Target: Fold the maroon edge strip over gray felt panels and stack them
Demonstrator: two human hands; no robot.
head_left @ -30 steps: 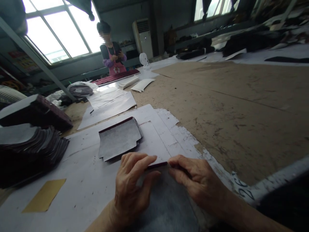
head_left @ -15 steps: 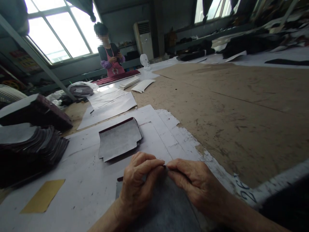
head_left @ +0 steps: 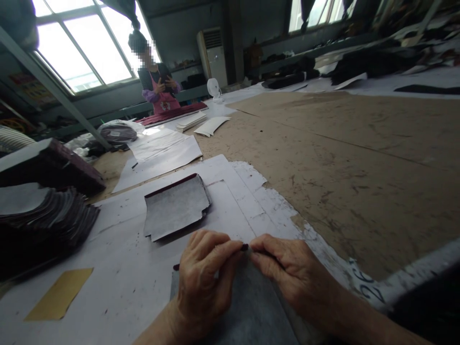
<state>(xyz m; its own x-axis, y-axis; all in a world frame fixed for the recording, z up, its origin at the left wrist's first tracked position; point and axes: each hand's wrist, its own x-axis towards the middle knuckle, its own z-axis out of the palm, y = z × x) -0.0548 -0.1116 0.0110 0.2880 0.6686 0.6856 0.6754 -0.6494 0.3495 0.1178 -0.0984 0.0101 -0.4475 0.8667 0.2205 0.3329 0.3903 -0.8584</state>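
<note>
A grey-backed sheet of material with a dark maroon edge lies before me, partly covered by my hands. My left hand pinches its far edge between thumb and fingers. Just right of it, my right hand is closed on the same edge near the corner. A short bit of the dark edge shows between the two sets of fingertips. Beyond my hands rests a similar grey piece with a maroon strip along its far side and a notched corner.
At the left stand a stack of grey-and-maroon pieces and a dark block-like stack. A yellow card lies on the white paper. Farther off are white sheets, a small fan and a person in a pink apron.
My left fingers have shifted slightly left, so more of the dark edge shows between my hands. The view has moved a little, and the person across the table has shifted posture.
</note>
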